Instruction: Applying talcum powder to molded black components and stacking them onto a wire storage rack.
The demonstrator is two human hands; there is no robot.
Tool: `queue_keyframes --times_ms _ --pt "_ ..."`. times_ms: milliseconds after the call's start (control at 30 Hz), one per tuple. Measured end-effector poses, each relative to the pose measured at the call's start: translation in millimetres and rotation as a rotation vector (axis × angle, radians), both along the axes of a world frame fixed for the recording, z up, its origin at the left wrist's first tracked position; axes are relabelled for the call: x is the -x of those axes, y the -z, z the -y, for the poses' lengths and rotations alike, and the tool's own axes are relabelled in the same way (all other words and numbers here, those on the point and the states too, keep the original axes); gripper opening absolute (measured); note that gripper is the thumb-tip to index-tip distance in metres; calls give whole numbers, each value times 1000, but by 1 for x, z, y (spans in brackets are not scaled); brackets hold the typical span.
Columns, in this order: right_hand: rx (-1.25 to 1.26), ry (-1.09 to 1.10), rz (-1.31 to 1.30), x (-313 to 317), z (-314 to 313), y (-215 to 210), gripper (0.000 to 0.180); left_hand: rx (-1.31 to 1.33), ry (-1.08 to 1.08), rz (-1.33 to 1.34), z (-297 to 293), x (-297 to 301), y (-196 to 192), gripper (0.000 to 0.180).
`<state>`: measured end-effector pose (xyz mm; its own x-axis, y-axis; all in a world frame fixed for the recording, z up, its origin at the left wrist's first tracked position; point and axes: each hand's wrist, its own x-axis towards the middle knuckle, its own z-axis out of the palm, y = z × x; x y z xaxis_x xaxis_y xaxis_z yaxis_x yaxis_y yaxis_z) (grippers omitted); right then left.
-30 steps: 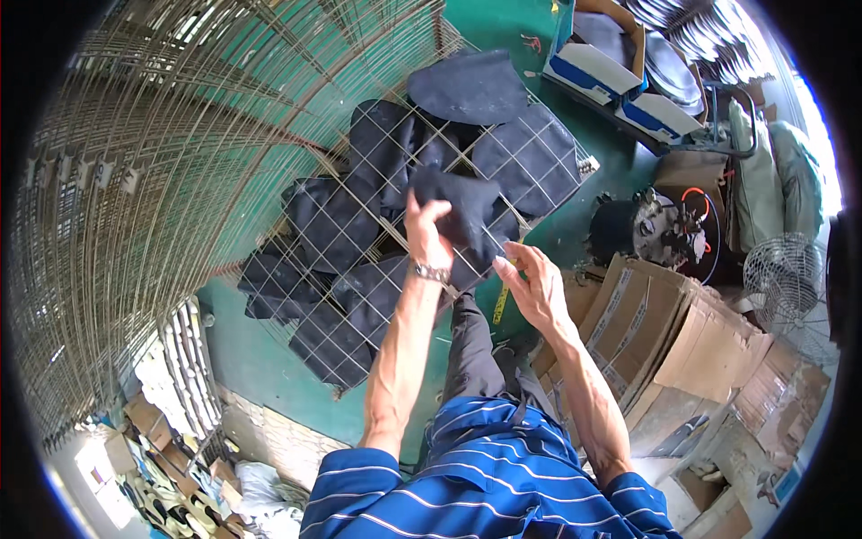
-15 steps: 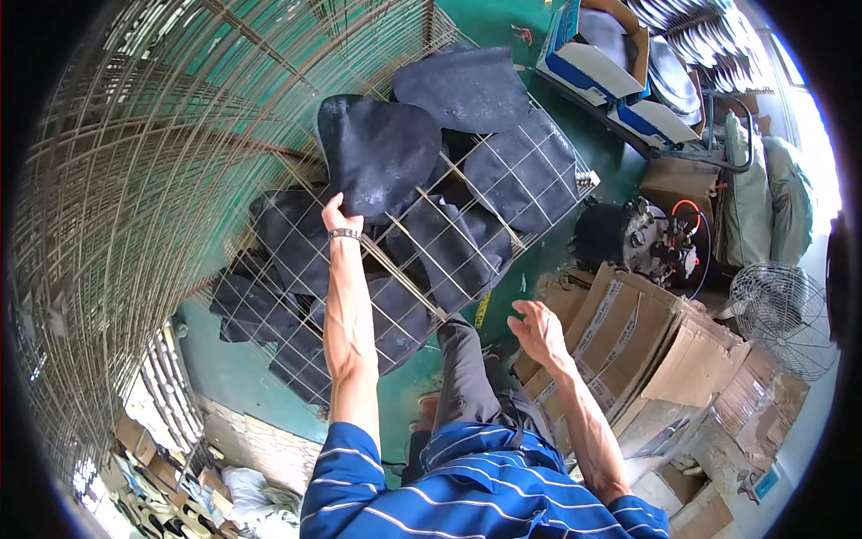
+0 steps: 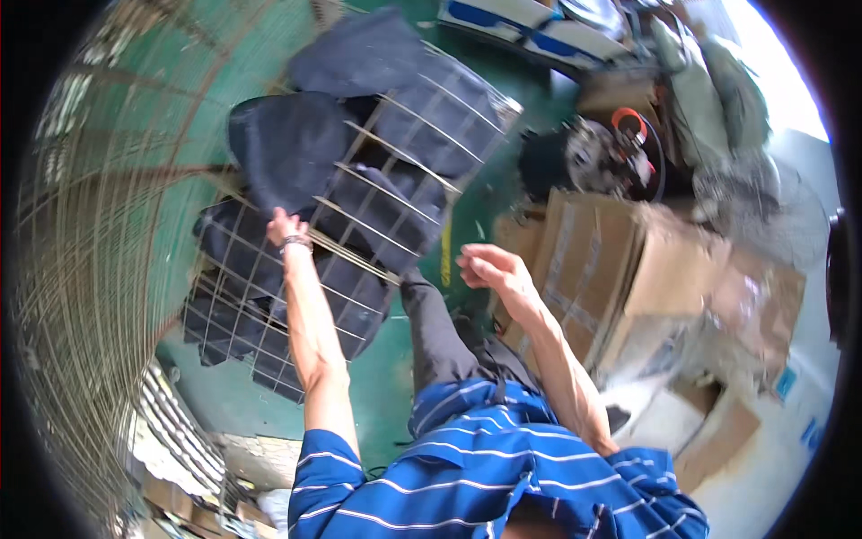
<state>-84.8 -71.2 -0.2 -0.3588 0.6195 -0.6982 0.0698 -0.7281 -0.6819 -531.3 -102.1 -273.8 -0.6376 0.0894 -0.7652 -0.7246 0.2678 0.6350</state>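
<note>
A dark, rounded flexible sheet [image 3: 292, 148], like rubber or leather, lies on top of a wire mesh rack. At its near lower tip, my left hand [image 3: 287, 228] grips the edge, fingers partly hidden and slightly blurred. Behind it a second dark sheet [image 3: 359, 56] rests on the mesh. More dark sheets, such as a folded one [image 3: 386, 211], show under the wire grid [image 3: 364, 172]. My right hand [image 3: 496, 269] is held in the air near the cardboard, its fingers loosely bent and apart, holding nothing.
Tall wire mesh panels [image 3: 108, 269] curve along the left. To the right stand flattened cardboard boxes [image 3: 575, 260], a black motor-like machine with an orange hose [image 3: 588, 153] and a wire fan [image 3: 745, 193]. Blue and white boxes [image 3: 503, 13] sit at the far side. My leg [image 3: 431, 332] is beside the rack.
The view has swung, so rack and sheets sit farther left and blurrier. My left hand stays at the sheet's near edge. My right hand remains raised, its fingers more bent.
</note>
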Motion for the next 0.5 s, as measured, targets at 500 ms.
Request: queue_keyframes --times_ms 500 --pt "-428 -153 847 -261 174 18 29 14 661 122 202 -296 -83 73"
